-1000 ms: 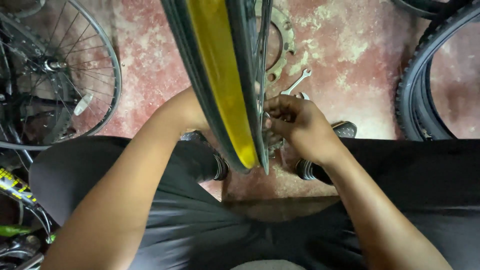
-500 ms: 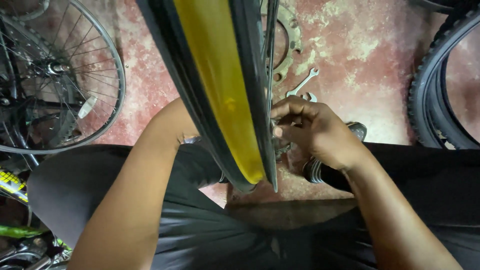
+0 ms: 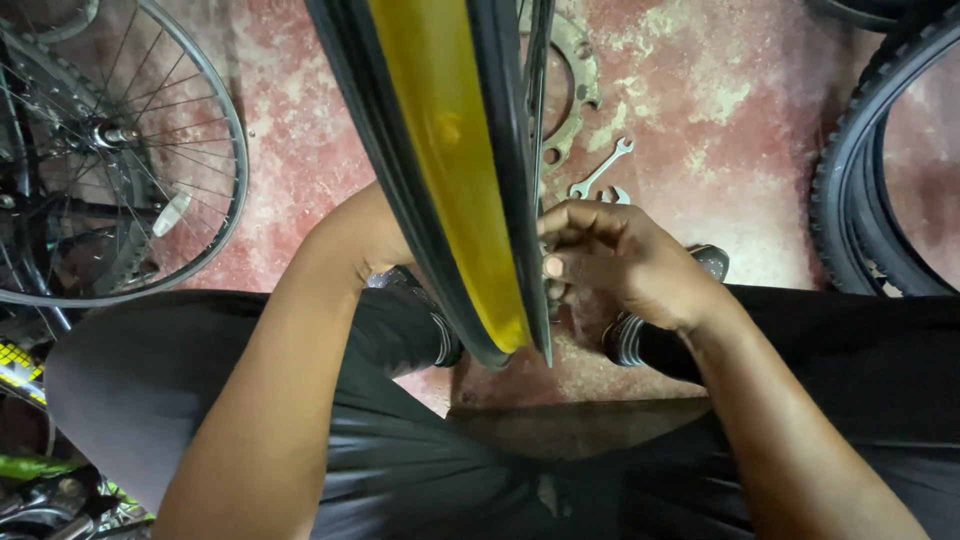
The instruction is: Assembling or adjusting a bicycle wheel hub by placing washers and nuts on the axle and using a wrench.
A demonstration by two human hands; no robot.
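A bicycle wheel [image 3: 450,180] with a black tyre and a yellow strip inside its rim stands upright between my knees, its lower edge near my lap. My right hand [image 3: 625,265] is at the wheel's right side, fingers curled and pinched against the rim edge and spokes. My left forearm reaches to the wheel's left side. Only the wrist of my left hand [image 3: 365,235] shows, and its fingers are hidden behind the tyre. I sit in black trousers with my shoes [image 3: 625,340] on a red floor.
Two small spanners [image 3: 600,170] and a toothed chainring [image 3: 575,70] lie on the floor beyond the wheel. A spoked wheel [image 3: 235,170] and bicycle parts are at the left. A knobbly black tyre [image 3: 850,190] stands at the right.
The wheel's lower edge has shifted a little to the right in view. My right hand stays pinched at the rim, and my left arm holds its place.
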